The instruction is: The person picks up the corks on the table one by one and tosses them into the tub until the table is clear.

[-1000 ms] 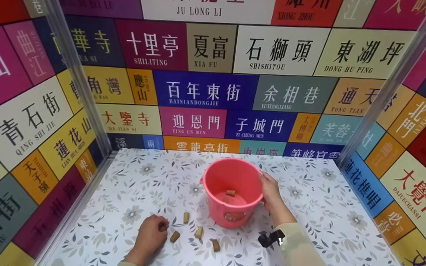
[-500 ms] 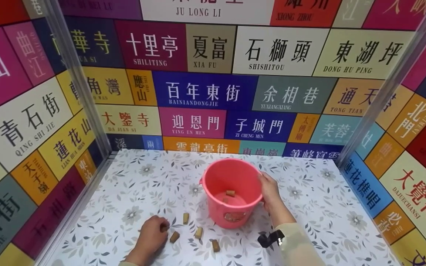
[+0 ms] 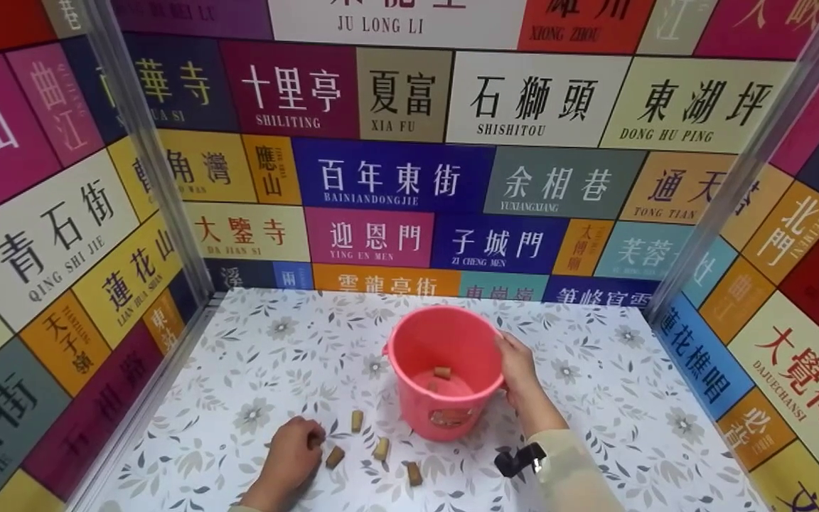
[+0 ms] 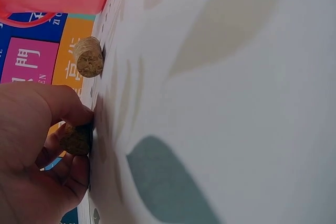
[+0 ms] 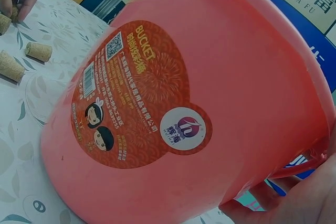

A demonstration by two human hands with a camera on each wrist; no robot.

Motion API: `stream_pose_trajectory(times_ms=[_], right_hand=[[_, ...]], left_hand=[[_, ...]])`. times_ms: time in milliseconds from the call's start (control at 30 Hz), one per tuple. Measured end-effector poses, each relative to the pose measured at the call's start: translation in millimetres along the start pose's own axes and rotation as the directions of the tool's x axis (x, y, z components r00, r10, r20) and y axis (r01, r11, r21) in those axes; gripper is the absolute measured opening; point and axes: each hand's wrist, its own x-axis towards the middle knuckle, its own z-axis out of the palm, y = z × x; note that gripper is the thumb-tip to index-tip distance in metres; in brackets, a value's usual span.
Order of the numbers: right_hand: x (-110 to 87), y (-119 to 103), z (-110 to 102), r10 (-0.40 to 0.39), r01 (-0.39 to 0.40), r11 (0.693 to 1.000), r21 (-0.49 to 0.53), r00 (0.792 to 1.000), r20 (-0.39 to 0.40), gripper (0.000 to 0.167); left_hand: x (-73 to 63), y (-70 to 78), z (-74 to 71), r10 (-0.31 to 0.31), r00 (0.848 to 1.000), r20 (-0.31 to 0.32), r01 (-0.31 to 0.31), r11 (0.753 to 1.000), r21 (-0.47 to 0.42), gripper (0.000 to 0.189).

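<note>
A cork (image 4: 76, 142) is pinched by the left hand (image 3: 291, 455); bucket (image 3: 445, 345), toward far-right corner of the surface (image 3: 324, 355), is gripped by the right hand (image 3: 521, 368).

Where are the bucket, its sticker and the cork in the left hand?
Bucket (image 3: 445, 338): head view, on its inside back wall.
Sticker (image 5: 136, 98): right wrist view, on its middle.
Held cork (image 4: 74, 143): left wrist view, on its end.

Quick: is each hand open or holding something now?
Left hand: closed, pinching a brown cylindrical cork.
Right hand: closed, holding a pink round plastic bucket.
</note>
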Motion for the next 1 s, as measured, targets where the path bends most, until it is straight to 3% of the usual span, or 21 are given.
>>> stream_pose_trajectory(times_ms=[167, 433, 733, 1000], right_hand=[[0.1, -0.9, 0.7, 0.013, -0.013, 1.0, 0.0, 1.0, -0.005, 0.049], [0.7, -0.6, 1.0, 0.023, -0.023, 1.0, 0.004, 1.0, -0.005, 0.05], [-2.1, -3.3, 0.1, -0.006, 0.006, 1.0, 0.006, 1.0, 0.001, 0.05], [-1.7, -0.3, 0.6, -0.009, 0.009, 1.0, -0.006, 1.0, 0.007, 0.05]], left_hand=[[0.3, -2.3, 1.5, 0.009, 1.0, -0.006, -0.009, 1.0, -0.002, 0.019], [7.3, 0.2, -1.6, -0.085, 0.994, 0.066, 0.085, 0.996, 0.006, 0.02], [17.4, 5.6, -11.0, -0.007, 1.0, -0.008, 0.007, 1.0, 0.012, 0.016], [23.3, 16.7, -13.9, -0.066, 0.996, 0.057, 0.067, 0.998, -0.007, 0.014]])
